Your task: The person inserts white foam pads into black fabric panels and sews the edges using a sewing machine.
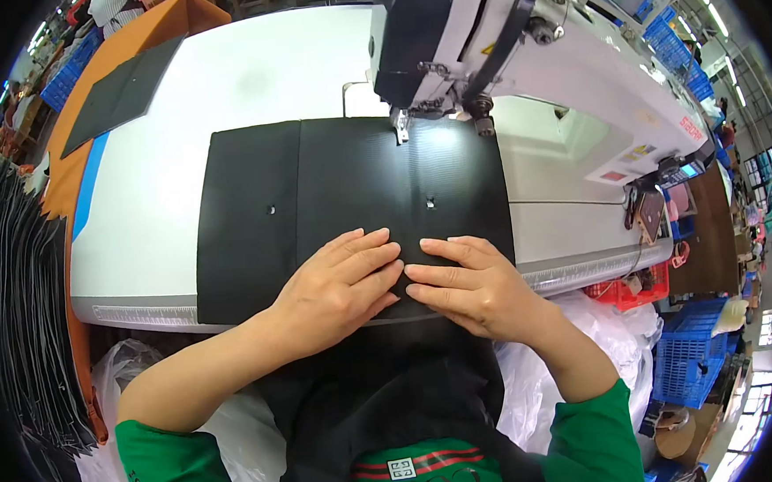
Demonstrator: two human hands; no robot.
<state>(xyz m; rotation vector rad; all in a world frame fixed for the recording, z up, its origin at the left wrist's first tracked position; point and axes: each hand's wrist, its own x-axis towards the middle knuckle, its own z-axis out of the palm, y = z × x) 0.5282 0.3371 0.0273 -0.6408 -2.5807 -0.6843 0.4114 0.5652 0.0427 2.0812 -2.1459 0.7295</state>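
A large black panel (355, 172) lies flat on the white sewing table, with a lengthwise crease and two small square holes in it. My left hand (340, 283) rests flat on its near part, fingers stretched toward the middle. Facing it, my right hand (468, 284) also lies on the panel with its fingers extended. Fingertips of both hands come close together, a small gap between them. At the far edge of the panel, the presser foot (401, 130) of the sewing machine (471, 41) stands over the material under a bright lamp.
A stack of black pieces (32, 307) hangs along the left side beside an orange board (77, 110). More dark panels (125, 93) lie at the table's far left corner. A ruler strip (143, 315) runs along the front edge. A red basket (632, 288) and blue crate (689, 355) stand right.
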